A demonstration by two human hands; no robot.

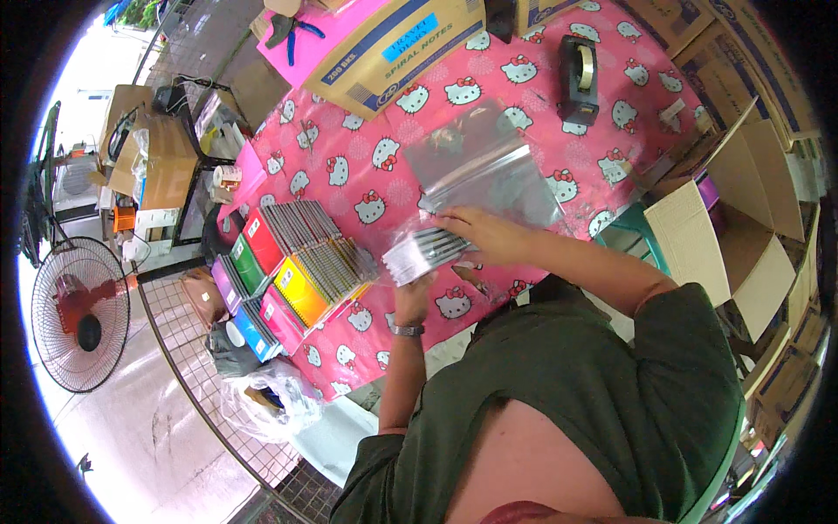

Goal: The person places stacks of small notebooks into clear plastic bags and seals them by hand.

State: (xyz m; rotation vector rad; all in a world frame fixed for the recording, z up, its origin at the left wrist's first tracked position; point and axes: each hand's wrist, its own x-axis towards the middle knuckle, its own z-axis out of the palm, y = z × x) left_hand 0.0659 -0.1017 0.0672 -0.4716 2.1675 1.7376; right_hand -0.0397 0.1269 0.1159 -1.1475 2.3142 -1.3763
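Left hand (410, 301), wristwatch on, grips the near end of a small bundle of spiral notebooks (426, 251) from below. Right hand (487, 237) lies fingers flat on top of the bundle, pressing it at the mouth of a clear plastic bag (489, 170). All on the pink patterned worktop (349, 157). Left of it: row of colourful notebooks (288, 271). Far edge: cardboard box (393, 48), tape dispenser (578, 79).
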